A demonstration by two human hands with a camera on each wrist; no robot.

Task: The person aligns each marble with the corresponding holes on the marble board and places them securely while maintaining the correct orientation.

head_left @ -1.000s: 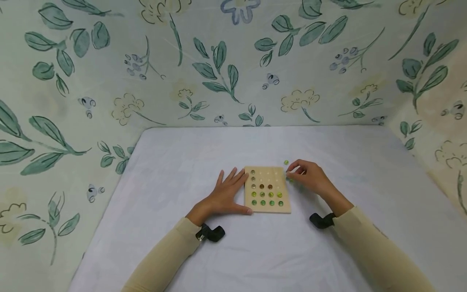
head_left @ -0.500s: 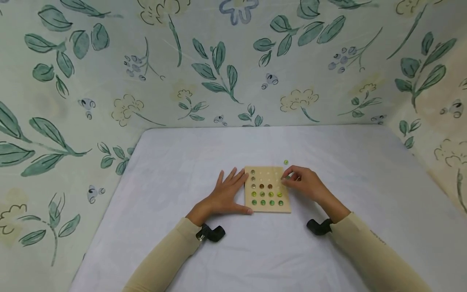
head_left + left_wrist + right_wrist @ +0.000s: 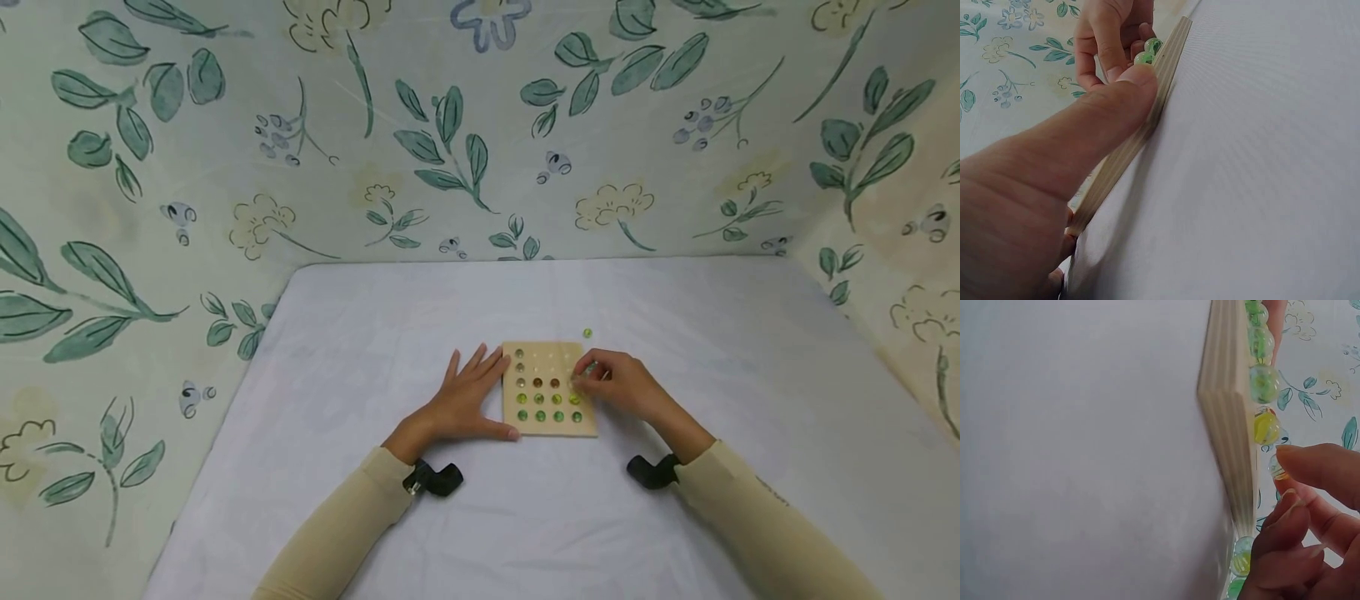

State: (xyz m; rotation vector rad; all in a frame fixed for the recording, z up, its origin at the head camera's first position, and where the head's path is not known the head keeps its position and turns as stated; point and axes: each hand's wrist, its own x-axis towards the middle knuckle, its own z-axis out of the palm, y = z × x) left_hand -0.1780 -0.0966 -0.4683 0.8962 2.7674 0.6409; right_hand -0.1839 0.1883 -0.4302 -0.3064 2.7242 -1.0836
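A square wooden board [image 3: 555, 429] lies on the table with rows of glass marbles in its hollows. My left hand [image 3: 463, 404] rests along its left edge, fingers spread, thumb at the near edge. Over the board's right side, my right hand [image 3: 622, 385] pinches a clear marble [image 3: 1276, 466] between thumb and finger, close above the third row. Beside it in that row sit two brown marbles [image 3: 555, 382]. Yellow-green marbles [image 3: 557, 399] fill the row nearer me, and green marbles [image 3: 558, 416] the nearest row. Clear marbles [image 3: 520, 367] stand in the left column.
A loose yellow-green marble [image 3: 587, 332] lies behind the board's far right corner. More marbles [image 3: 1237, 589] show near my right fingers, partly hidden. White cloth [image 3: 420, 308] covers the table, and a floral curtain [image 3: 480, 125] hangs behind it.
My right hand has moved left and nearer me, from beside the board's right edge to over its third row, carrying the marble. The left hand has stayed in place.
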